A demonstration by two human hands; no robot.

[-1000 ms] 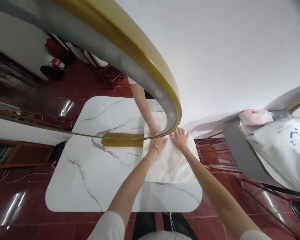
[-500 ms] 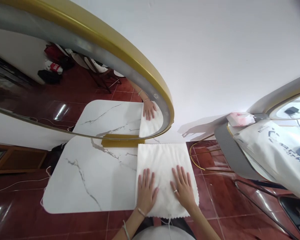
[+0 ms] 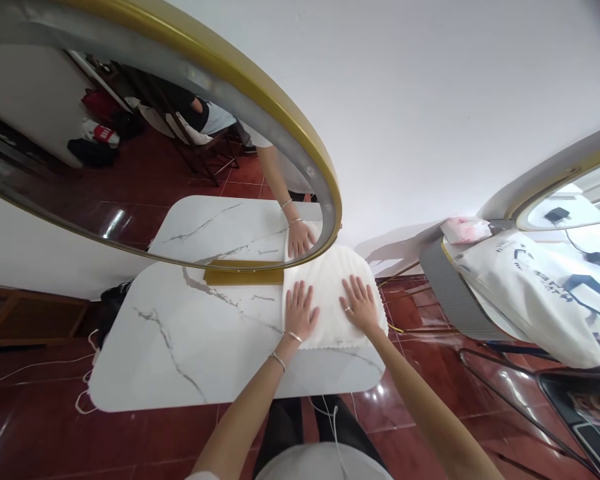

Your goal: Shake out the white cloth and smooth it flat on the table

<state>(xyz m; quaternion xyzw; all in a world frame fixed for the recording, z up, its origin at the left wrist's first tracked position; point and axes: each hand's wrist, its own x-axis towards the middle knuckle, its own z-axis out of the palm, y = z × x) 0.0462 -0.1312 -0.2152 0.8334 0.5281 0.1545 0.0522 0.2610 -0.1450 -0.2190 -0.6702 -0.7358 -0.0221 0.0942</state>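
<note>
A white cloth [image 3: 327,320] with a scalloped edge lies on the right part of the marble-patterned table [image 3: 200,360], close to the wall. My left hand [image 3: 301,312] rests flat on the cloth's left side, fingers spread. On its right side my right hand [image 3: 359,304], with a ring on one finger, presses down flat, fingers apart. Bracelets circle my left wrist. The cloth's far edge runs up to the wall, and part of it appears in the mirror together with a reflected hand.
A large gold-rimmed round mirror [image 3: 325,167] hangs over the table's back. To the right, a second table [image 3: 437,297] bears a white printed bag [image 3: 525,287] and a tissue pack [image 3: 465,230]. A white cable [image 3: 335,427] hangs before my body. A wooden cabinet [image 3: 35,320] stands at left.
Both hands have slid forward with the cloth, toward the wall. The table's near right part now shows in front of the cloth.
</note>
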